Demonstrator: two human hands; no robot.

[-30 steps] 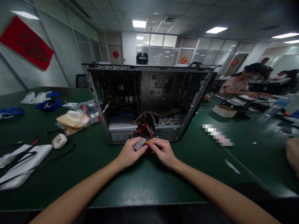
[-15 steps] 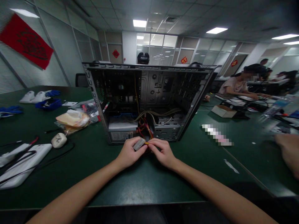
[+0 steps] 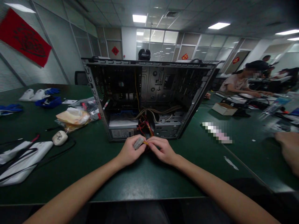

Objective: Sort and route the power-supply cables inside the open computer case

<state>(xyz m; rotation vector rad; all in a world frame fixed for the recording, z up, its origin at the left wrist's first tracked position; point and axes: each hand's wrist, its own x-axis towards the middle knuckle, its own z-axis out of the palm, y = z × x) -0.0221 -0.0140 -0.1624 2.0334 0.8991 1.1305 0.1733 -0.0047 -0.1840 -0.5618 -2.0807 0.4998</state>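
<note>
Gripping pale connector in left hand, we are pinching its wires with right hand's fingertips, presumably for steadying; connector is sitting just before open computer case.

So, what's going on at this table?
Someone is working bare-handed at an open computer case standing on a green table. Their left hand holds a pale connector, and their right hand pinches the yellow and dark wires beside it. Both hands are in front of the case's lower edge; more coloured cables show inside. Off to the right, another person sits with their arms forward.
</note>
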